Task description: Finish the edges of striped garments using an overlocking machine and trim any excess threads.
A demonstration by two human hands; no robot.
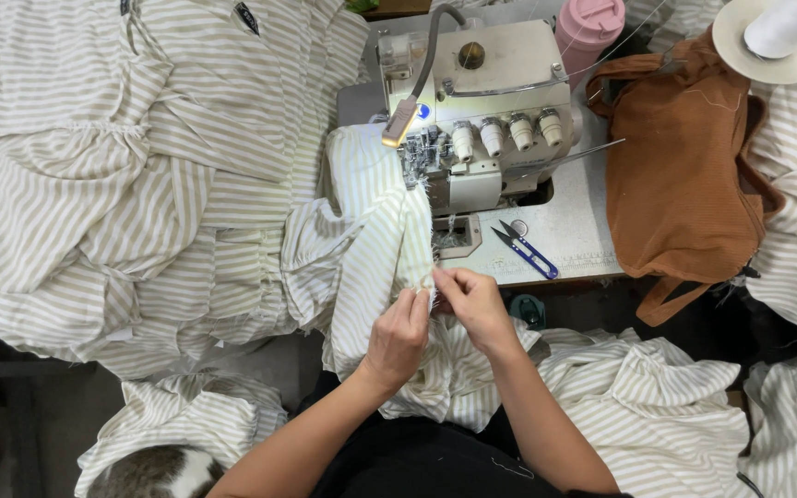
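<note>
Both hands met at the front edge of the sewing table, the left hand and right hand each pinching the raw edge of the cream-and-beige striped fabric, which ran from the white overlock sewing machine off the edge. Blue-handled thread snips lay near the front edge, just beside a brown cloth bag.
</note>
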